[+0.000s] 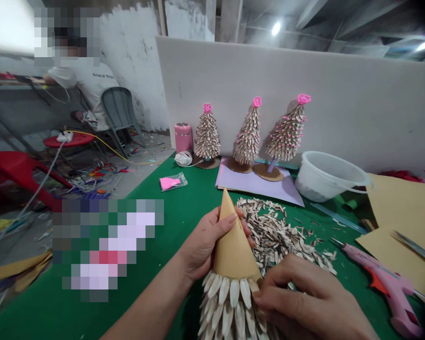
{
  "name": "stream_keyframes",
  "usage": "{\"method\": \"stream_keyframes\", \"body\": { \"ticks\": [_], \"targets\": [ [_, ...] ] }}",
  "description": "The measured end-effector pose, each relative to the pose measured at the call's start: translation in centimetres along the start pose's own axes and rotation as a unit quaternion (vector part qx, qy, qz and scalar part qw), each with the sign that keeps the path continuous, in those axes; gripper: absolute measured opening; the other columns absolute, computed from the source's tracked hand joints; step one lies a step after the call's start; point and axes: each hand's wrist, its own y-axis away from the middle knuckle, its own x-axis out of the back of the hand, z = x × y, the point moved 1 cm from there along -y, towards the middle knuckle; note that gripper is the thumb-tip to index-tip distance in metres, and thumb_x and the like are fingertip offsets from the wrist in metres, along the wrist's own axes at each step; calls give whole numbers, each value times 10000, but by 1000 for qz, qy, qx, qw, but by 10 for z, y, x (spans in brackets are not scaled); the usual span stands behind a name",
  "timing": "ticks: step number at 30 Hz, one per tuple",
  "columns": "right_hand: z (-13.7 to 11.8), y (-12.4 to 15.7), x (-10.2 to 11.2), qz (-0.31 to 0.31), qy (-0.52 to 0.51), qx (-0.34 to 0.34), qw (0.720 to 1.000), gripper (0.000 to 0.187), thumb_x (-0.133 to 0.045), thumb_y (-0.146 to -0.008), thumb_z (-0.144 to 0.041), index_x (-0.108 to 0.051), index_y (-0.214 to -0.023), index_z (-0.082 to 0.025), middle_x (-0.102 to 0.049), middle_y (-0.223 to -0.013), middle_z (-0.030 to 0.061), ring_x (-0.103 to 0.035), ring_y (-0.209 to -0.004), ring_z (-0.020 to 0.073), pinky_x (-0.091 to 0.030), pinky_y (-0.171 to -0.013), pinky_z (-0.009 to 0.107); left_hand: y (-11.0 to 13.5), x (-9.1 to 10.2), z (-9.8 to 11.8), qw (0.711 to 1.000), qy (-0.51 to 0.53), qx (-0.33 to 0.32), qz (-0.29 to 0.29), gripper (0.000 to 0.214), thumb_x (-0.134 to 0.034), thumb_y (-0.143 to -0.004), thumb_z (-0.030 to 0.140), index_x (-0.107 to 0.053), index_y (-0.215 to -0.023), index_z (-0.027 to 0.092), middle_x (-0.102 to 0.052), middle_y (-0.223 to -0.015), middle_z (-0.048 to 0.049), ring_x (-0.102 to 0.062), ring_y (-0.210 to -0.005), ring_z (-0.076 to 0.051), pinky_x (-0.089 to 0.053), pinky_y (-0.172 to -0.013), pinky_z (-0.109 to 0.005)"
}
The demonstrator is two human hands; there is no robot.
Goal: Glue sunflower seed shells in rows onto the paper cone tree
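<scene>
My left hand (212,236) is wrapped round the upper part of a tan paper cone (233,255), tip pointing up. Overlapping rows of sunflower seed shells (224,290) cover the cone's lower part. At the right end of the top row, my right hand (301,297) is closed in a pinch, pressing a seed shell (257,284) against the cone; the fingers partly hide it. Behind the cone lies a loose heap of sunflower seed shells (283,231). A pink hot glue gun (378,274) rests on the table to the right of my right hand.
Three shell-covered trees (207,132) with pink tops stand at the back of the green table (156,283). A white tub (326,177), tan paper (403,203), tweezers (416,248) and a pink packet (172,181) lie around. Another person (88,89) sits at the left.
</scene>
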Motion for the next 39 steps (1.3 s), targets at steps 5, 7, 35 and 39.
{"method": "stream_keyframes", "body": {
  "ticks": [5, 7, 35, 39],
  "targets": [
    [0, -3, 1, -12, 6, 24, 1000, 149, -625, -759, -174, -644, -896, -229, -651, -733, 2, -594, -650, 97, -467, -545, 168, 0, 0, 0, 1000, 2, 3, -4, 141, -525, -791, 264, -493, -888, 166, -604, -741, -45, -621, -667, -184, -470, -621, -303],
    [0, -3, 1, -25, 6, 16, 1000, 135, -623, -763, -178, -645, -883, -236, -653, -736, -4, -597, -659, 95, -466, -548, 165, 0, 0, 0, 1000, 4, 2, -5, 143, -530, -787, 266, -496, -884, 167, -605, -740, -45, -623, -663, -186, -470, -619, -305],
    [1, -4, -3, 11, -3, 26, 1000, 118, -618, -760, -187, -638, -874, -211, -643, -719, 12, -583, -625, 97, -448, -530, 181, 0, 0, 0, 1000, 9, 7, -2, 180, -565, -764, 277, -475, -879, 172, -635, -734, -55, -632, -664, -197, -479, -613, -319],
    [1, -4, -5, 24, -16, 25, 999, 145, -626, -752, -170, -629, -891, -213, -640, -728, 11, -583, -635, 98, -452, -542, 186, 0, -1, 0, 1000, 6, 3, -1, 178, -559, -768, 274, -469, -881, 171, -634, -729, -56, -630, -663, -193, -475, -621, -312]
  ]
}}
